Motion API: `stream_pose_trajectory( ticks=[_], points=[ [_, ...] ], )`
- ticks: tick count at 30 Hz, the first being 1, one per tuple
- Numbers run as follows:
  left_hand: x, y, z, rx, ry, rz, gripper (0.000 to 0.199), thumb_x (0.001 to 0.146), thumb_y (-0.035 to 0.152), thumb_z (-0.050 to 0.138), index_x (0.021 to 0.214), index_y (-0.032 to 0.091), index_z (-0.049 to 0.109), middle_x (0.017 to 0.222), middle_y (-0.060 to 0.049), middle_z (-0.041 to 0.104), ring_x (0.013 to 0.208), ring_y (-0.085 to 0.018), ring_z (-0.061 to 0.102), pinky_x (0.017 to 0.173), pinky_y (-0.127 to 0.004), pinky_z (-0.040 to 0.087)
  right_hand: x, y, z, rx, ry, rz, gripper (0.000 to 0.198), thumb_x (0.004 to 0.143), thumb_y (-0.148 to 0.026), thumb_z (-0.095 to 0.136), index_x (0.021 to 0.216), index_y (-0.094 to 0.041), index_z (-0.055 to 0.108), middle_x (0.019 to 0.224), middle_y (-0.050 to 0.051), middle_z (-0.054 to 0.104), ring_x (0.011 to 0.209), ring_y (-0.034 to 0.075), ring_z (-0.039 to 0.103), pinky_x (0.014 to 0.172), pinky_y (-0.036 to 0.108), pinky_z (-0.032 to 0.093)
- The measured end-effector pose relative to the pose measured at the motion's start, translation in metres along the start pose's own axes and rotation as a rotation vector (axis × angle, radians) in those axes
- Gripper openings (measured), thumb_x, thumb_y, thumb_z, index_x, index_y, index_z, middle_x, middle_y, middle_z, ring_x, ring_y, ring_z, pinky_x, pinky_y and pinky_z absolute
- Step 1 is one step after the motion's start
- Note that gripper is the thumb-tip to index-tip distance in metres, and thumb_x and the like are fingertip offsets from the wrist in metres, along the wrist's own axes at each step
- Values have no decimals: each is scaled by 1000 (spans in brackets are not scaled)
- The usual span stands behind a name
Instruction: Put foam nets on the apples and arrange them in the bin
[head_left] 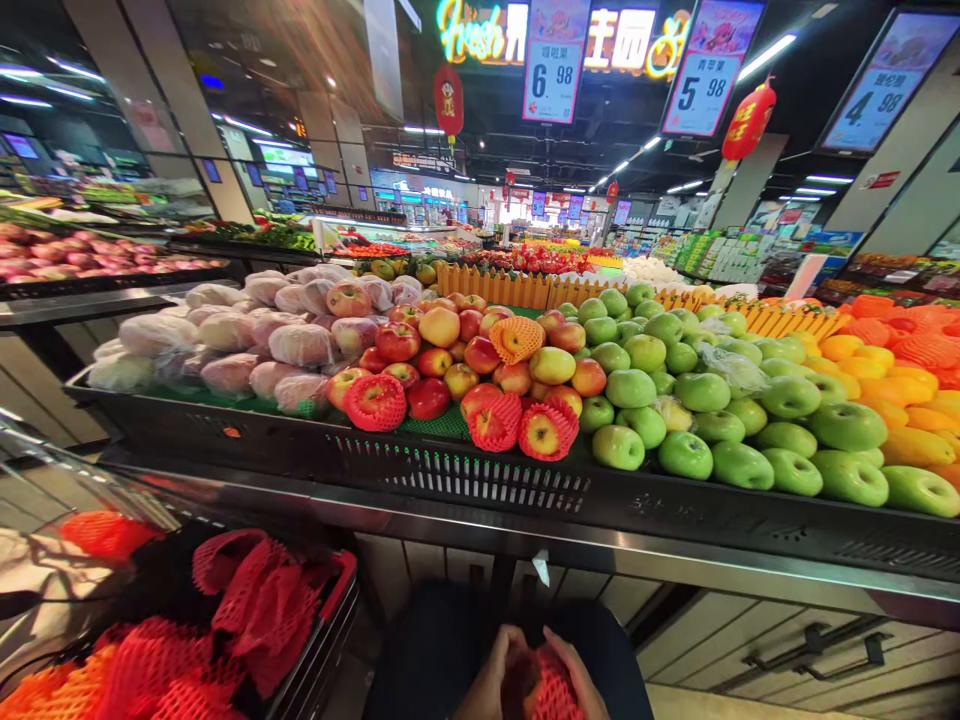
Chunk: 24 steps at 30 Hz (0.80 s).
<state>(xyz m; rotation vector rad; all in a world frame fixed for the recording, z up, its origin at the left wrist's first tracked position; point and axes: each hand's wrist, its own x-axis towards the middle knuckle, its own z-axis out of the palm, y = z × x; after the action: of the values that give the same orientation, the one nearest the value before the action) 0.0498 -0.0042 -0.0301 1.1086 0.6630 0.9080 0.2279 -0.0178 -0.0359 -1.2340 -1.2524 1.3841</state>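
At the bottom edge, over my lap, both my hands curl round an apple (520, 684) partly covered by a red foam net (555, 690). My left hand (495, 672) cups the apple's bare side, its fingers bent. On the net's outer side, my right hand (579, 668) is closed with the fingers pointing up. The picture's lower edge cuts off part of the fruit and both hands. In front of me, loose red apples (430, 398) fill the middle of a black display tray (480, 475). Several there wear foam nets, such as a red-netted apple (549, 430) at the front.
A cart (341, 600) at lower left holds a heap of red foam nets (255, 600) and orange ones. Plastic-wrapped fruit (232, 330) lies left of the red apples; green apples (705, 395) and yellow fruit (900, 380) lie right. A metal edge (525, 528) runs below the tray.
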Motion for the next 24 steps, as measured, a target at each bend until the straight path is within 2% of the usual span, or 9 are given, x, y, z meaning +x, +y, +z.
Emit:
stream_pose_trajectory(
  ticks=[4, 7, 9, 11, 13, 15, 17, 21, 24],
  points=[
    [0, 15, 2, -15, 93, 30, 95, 50, 59, 91, 122, 29, 38, 107, -8, 58, 99, -26, 60, 92, -42, 45, 13, -1, 0, 0, -76, 18, 103, 67, -82, 67, 147, -19, 51, 138, 19, 61, 129, 32, 59, 115, 44, 40],
    [-5, 30, -4, 87, 161, 56, 89, 61, 52, 86, 129, 27, 35, 114, -11, 60, 107, -30, 61, 98, -45, 45, 23, 10, -8, -88, -176, -69, 117, 67, -84, 64, 157, -15, 34, 155, 23, 44, 139, 34, 50, 116, 45, 40],
    [-10, 37, -12, 164, 209, 120, 84, 64, 51, 81, 130, 26, 35, 118, -14, 60, 110, -32, 61, 99, -48, 45, 27, 23, -19, -259, -187, -162, 125, 60, -84, 68, 157, -14, 34, 160, 24, 35, 145, 39, 42, 117, 50, 38],
    [-15, 44, -23, 218, 250, 209, 82, 68, 49, 77, 133, 23, 34, 123, -17, 59, 115, -35, 60, 101, -51, 45, 26, 37, -33, -532, -12, -232, 119, 62, -80, 70, 154, -11, 39, 161, 24, 33, 150, 42, 32, 121, 55, 30],
    [-20, 57, -36, 288, 331, 317, 79, 72, 44, 74, 137, 22, 34, 129, -20, 57, 122, -38, 58, 104, -53, 45, 21, 52, -48, -831, 256, -145, 102, 72, -71, 66, 150, -9, 44, 161, 25, 32, 151, 44, 26, 122, 59, 26],
    [-22, 80, -48, 438, 466, 478, 75, 73, 34, 73, 138, 22, 37, 132, -20, 56, 127, -39, 56, 106, -55, 45, 16, 67, -59, -1039, 425, 70, 94, 77, -66, 62, 150, -9, 45, 159, 28, 32, 148, 50, 29, 114, 67, 33],
    [-18, 114, -58, 633, 610, 723, 72, 70, 25, 74, 134, 25, 41, 131, -19, 58, 123, -38, 60, 101, -56, 50, 13, 80, -66, -1123, 458, 207, 90, 82, -64, 55, 154, -13, 40, 158, 28, 35, 142, 51, 39, 105, 68, 42],
    [10, 193, -71, 973, 932, 1175, 83, 62, 15, 81, 133, 26, 40, 129, -14, 60, 112, -32, 68, 92, -52, 58, 14, 90, -67, -1184, 438, 254, 86, 88, -65, 45, 158, -17, 33, 157, 25, 37, 139, 48, 45, 100, 63, 47],
    [38, 237, -77, 1079, 1173, 1227, 88, 63, 15, 85, 137, 18, 39, 131, -16, 59, 119, -32, 65, 97, -50, 56, 16, 88, -65, -1194, 453, 255, 86, 87, -67, 44, 158, -19, 33, 156, 22, 40, 137, 48, 47, 99, 64, 47]
  ],
)
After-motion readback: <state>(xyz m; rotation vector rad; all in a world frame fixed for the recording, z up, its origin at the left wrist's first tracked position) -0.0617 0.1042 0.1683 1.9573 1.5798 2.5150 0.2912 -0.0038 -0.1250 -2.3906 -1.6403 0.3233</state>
